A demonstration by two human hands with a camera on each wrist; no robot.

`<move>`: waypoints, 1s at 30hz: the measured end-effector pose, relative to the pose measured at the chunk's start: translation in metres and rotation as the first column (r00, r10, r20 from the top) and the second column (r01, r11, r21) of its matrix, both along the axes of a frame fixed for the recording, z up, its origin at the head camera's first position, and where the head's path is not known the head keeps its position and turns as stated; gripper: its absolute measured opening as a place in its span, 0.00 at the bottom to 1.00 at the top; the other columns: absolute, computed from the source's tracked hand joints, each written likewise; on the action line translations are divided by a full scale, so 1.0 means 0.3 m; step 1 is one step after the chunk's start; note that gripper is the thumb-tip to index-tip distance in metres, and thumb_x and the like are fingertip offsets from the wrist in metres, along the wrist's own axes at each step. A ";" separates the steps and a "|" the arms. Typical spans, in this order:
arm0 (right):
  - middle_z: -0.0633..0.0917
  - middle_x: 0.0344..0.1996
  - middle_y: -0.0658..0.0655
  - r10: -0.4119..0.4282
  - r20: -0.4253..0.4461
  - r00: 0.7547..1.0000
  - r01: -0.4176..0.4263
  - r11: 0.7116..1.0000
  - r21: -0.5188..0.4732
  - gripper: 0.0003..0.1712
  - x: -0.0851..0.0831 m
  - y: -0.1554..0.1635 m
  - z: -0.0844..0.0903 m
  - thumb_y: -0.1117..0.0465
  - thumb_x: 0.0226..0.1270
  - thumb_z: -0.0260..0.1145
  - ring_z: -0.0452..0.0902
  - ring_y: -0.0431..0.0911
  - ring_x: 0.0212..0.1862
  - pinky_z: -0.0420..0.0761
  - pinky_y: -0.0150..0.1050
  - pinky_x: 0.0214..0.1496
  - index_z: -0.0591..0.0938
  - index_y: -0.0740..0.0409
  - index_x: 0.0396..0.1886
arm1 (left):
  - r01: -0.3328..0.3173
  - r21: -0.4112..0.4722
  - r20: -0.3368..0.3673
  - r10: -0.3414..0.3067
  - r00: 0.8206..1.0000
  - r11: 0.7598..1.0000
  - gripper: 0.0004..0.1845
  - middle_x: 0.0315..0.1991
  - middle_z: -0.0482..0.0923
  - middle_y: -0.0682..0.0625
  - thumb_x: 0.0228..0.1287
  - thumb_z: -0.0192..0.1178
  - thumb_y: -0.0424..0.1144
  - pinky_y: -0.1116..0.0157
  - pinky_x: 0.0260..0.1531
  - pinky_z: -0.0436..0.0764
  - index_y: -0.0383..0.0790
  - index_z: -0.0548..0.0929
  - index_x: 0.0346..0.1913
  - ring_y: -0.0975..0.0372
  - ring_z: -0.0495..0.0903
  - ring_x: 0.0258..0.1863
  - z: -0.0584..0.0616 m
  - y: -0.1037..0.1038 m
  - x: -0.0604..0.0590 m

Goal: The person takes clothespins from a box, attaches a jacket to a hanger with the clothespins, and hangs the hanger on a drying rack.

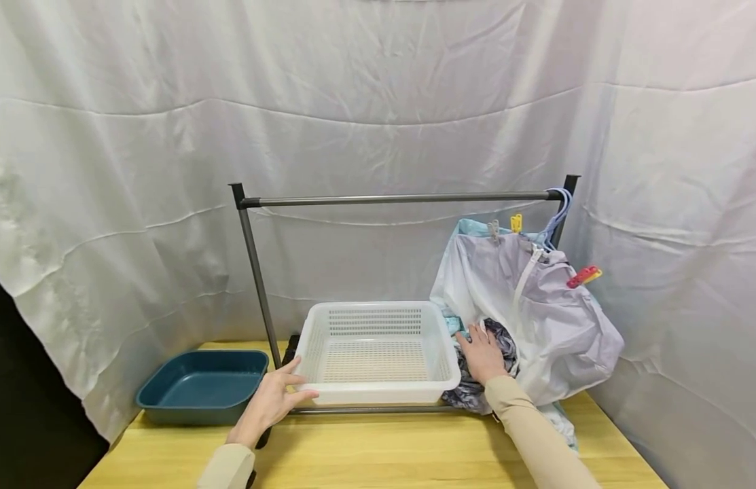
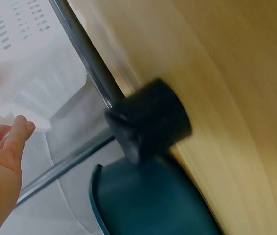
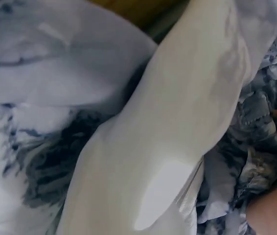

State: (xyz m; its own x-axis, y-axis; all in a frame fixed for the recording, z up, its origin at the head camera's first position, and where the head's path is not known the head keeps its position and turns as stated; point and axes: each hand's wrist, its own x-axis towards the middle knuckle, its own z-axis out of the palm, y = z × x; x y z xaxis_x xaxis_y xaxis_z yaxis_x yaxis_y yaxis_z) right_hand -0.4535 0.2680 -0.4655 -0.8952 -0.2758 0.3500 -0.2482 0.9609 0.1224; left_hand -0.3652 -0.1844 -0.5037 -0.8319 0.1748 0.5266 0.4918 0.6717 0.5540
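A white slotted plastic basket (image 1: 378, 394) stands in the middle, with no contents visible inside. My left hand (image 1: 274, 394) holds its left rim near the front corner; in the left wrist view the fingers (image 2: 21, 134) lie at the rim and a blurred fingertip shows through the wall. To the basket's right, my right hand (image 1: 484, 354) rests on a dark patterned garment (image 1: 472, 394), fingers fairly straight. Only parts of that hand (image 3: 270, 210) enter the right wrist view. Over the garment hangs a pale lilac and white zipped jacket (image 1: 475, 272).
A dark teal basin (image 1: 200, 415) sits at left on the wooden table (image 1: 365, 451). The metal rack (image 1: 402, 199) spans above, with blue hangers (image 1: 558, 217) at its right end. A yellow clothespin (image 1: 516, 223) and a red clothespin (image 1: 581, 277) are on the hanging clothes. Pale curtains surround everything.
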 end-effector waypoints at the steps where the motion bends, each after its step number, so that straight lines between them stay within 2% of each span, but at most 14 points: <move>1: 0.66 0.69 0.73 -0.001 0.005 1.000 0.001 1.000 -0.006 0.33 -0.006 0.008 0.002 0.75 0.62 0.64 0.58 0.67 0.72 0.57 0.63 0.72 0.71 0.60 0.68 | 0.007 0.001 -0.005 -0.007 1.000 1.000 0.24 0.67 0.69 0.34 0.51 0.72 0.54 0.65 0.34 0.80 0.36 0.90 0.41 0.45 0.84 0.47 -0.001 0.009 -0.001; 3: 0.68 0.67 0.72 0.022 -0.005 1.000 -0.022 1.000 -0.017 0.35 -0.014 0.023 0.005 0.74 0.59 0.68 0.61 0.67 0.70 0.61 0.62 0.70 0.71 0.62 0.67 | 0.008 -0.004 -0.020 -0.008 1.000 1.000 0.24 0.66 0.69 0.34 0.51 0.72 0.55 0.62 0.39 0.82 0.36 0.90 0.40 0.42 0.80 0.55 -0.005 0.025 -0.003; 7: 0.73 0.62 0.71 0.120 -0.042 0.992 -0.122 0.991 -0.048 0.38 -0.021 0.051 0.022 0.78 0.52 0.69 0.68 0.66 0.65 0.69 0.58 0.66 0.71 0.68 0.65 | 0.011 -0.014 -0.040 -0.011 0.999 1.000 0.24 0.66 0.69 0.33 0.50 0.72 0.55 0.58 0.44 0.83 0.37 0.90 0.39 0.42 0.78 0.57 -0.003 0.043 -0.003; 9: 0.73 0.61 0.70 0.158 -0.022 0.987 -0.160 0.984 -0.075 0.38 -0.013 0.057 0.042 0.79 0.51 0.68 0.69 0.65 0.64 0.71 0.57 0.64 0.70 0.70 0.66 | 0.018 -0.018 -0.053 -0.019 0.998 1.000 0.22 0.66 0.70 0.33 0.51 0.72 0.54 0.58 0.42 0.83 0.38 0.91 0.39 0.41 0.78 0.57 -0.001 0.047 -0.004; 11: 0.72 0.63 0.71 0.174 0.036 0.984 -0.169 0.980 -0.104 0.39 -0.005 0.057 0.065 0.80 0.52 0.66 0.67 0.66 0.65 0.71 0.58 0.65 0.68 0.71 0.67 | 0.027 -0.024 -0.067 -0.028 0.997 0.999 0.21 0.65 0.70 0.32 0.51 0.72 0.54 0.56 0.44 0.84 0.39 0.91 0.39 0.41 0.79 0.57 -0.001 0.051 -0.008; 14: 0.68 0.67 0.70 0.173 0.130 0.976 -0.153 0.976 -0.154 0.40 0.009 0.050 0.098 0.78 0.54 0.64 0.63 0.66 0.69 0.70 0.59 0.65 0.65 0.69 0.70 | 0.032 -0.026 -0.082 -0.034 0.996 0.999 0.21 0.65 0.71 0.31 0.51 0.72 0.55 0.59 0.40 0.84 0.39 0.91 0.39 0.41 0.81 0.54 -0.006 0.059 -0.013; 16: 0.68 0.68 0.70 0.189 0.173 0.967 -0.154 0.968 -0.197 0.40 0.017 0.041 0.116 0.79 0.54 0.61 0.62 0.67 0.69 0.70 0.59 0.65 0.65 0.68 0.71 | 0.044 -0.020 -0.078 -0.045 0.996 0.999 0.22 0.65 0.70 0.31 0.52 0.71 0.55 0.64 0.35 0.83 0.39 0.91 0.40 0.45 0.85 0.46 -0.007 0.063 -0.014; 18: 0.68 0.68 0.70 0.211 0.191 0.959 -0.162 0.957 -0.242 0.40 0.029 0.030 0.130 0.79 0.53 0.57 0.63 0.66 0.69 0.70 0.59 0.65 0.66 0.67 0.70 | 0.055 -0.017 -0.078 -0.056 0.995 0.998 0.22 0.65 0.70 0.30 0.52 0.71 0.55 0.70 0.29 0.80 0.39 0.91 0.40 0.47 0.87 0.40 -0.006 0.067 -0.012; 20: 0.70 0.67 0.69 0.240 0.187 0.953 -0.179 0.939 -0.293 0.38 0.043 0.018 0.137 0.80 0.53 0.55 0.65 0.67 0.68 0.69 0.60 0.65 0.69 0.66 0.69 | 0.061 -0.017 -0.082 -0.062 0.995 0.998 0.22 0.65 0.70 0.30 0.52 0.71 0.55 0.71 0.27 0.78 0.39 0.91 0.40 0.48 0.87 0.39 -0.005 0.068 -0.009; 21: 0.71 0.66 0.69 0.249 0.180 0.952 -0.182 0.930 -0.320 0.37 0.052 0.013 0.139 0.80 0.53 0.53 0.65 0.67 0.68 0.69 0.60 0.65 0.70 0.66 0.68 | 0.058 -0.022 -0.085 -0.059 0.995 0.998 0.22 0.65 0.70 0.31 0.52 0.71 0.54 0.71 0.28 0.79 0.39 0.91 0.41 0.48 0.87 0.39 -0.004 0.069 -0.007; 22: 0.72 0.65 0.69 0.254 0.165 0.953 -0.187 0.922 -0.340 0.35 0.059 0.007 0.138 0.79 0.55 0.53 0.66 0.66 0.67 0.68 0.60 0.66 0.71 0.66 0.67 | 0.051 -0.030 -0.095 -0.054 0.994 0.998 0.21 0.65 0.70 0.31 0.52 0.71 0.54 0.69 0.30 0.81 0.39 0.91 0.40 0.46 0.86 0.44 -0.003 0.069 -0.005; 25: 0.74 0.64 0.68 0.253 0.119 0.960 -0.190 0.904 -0.383 0.29 0.091 -0.007 0.130 0.76 0.62 0.52 0.68 0.66 0.66 0.69 0.61 0.65 0.74 0.67 0.65 | 0.023 -0.051 -0.101 -0.028 0.994 0.998 0.21 0.66 0.70 0.34 0.53 0.71 0.54 0.58 0.42 0.84 0.40 0.91 0.41 0.42 0.81 0.54 -0.002 0.069 0.003; 30: 0.74 0.64 0.69 0.205 0.062 0.977 -0.165 0.903 -0.397 0.23 0.153 -0.021 0.107 0.67 0.73 0.51 0.69 0.64 0.66 0.69 0.60 0.66 0.74 0.66 0.65 | -0.016 -0.072 -0.089 0.009 0.996 0.997 0.24 0.67 0.70 0.35 0.54 0.69 0.57 0.45 0.55 0.77 0.39 0.90 0.42 0.39 0.74 0.62 0.004 0.076 0.009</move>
